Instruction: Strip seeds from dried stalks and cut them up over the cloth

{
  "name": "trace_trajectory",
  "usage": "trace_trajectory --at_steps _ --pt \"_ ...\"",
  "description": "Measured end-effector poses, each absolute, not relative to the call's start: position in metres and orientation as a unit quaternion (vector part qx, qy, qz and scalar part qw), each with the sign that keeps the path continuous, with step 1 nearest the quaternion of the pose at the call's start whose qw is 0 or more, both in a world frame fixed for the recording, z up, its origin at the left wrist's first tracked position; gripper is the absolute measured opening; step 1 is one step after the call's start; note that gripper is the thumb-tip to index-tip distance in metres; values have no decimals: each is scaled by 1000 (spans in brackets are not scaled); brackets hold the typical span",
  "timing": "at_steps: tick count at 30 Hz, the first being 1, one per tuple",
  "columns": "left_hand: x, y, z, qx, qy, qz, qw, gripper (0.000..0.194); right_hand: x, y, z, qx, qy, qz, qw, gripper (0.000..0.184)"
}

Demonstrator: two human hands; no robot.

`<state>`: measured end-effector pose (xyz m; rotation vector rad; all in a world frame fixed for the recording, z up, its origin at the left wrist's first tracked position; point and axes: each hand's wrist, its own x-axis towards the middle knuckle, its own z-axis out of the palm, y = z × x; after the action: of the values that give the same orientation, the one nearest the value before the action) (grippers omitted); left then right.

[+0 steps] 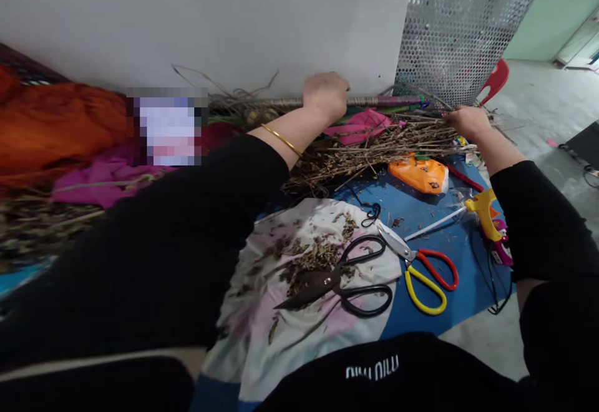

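My left hand point(325, 95), with a gold bangle at the wrist, is closed in front of the white wall. It is over a long wrapped rod point(369, 101); what its fingers hold, if anything, is hidden. At the right end of a heap of dry stalks point(412, 136), my right hand point(470, 123) pinches a thin dry stalk point(438, 100). Nearer to me, black-handled scissors point(330, 281) rest on a pale cloth point(266, 362) strewn with dry plant bits. Beside them lie scissors with one red and one yellow handle point(412, 256).
An orange packet point(418, 173) lies on the blue surface point(402, 318), near a yellow plastic piece point(486, 212) and a purple box point(501, 246). Orange fabric point(60, 128) and magenta cloth point(103, 175) are piled at left. A perforated metal panel point(453, 31) stands behind.
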<state>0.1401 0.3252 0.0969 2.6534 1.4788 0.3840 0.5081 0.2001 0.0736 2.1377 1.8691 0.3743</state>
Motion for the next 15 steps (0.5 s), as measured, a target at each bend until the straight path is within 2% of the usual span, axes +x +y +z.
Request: trace_trajectory --at_steps 3,10,15 --pt "132 303 108 864 479 141 61 50 508 187 86 755 630 152 103 42" --pt "123 254 102 900 431 48 35 45 495 155 121 764 621 150 86 39" --pt "112 241 104 884 446 125 63 43 486 134 139 771 612 160 71 39"
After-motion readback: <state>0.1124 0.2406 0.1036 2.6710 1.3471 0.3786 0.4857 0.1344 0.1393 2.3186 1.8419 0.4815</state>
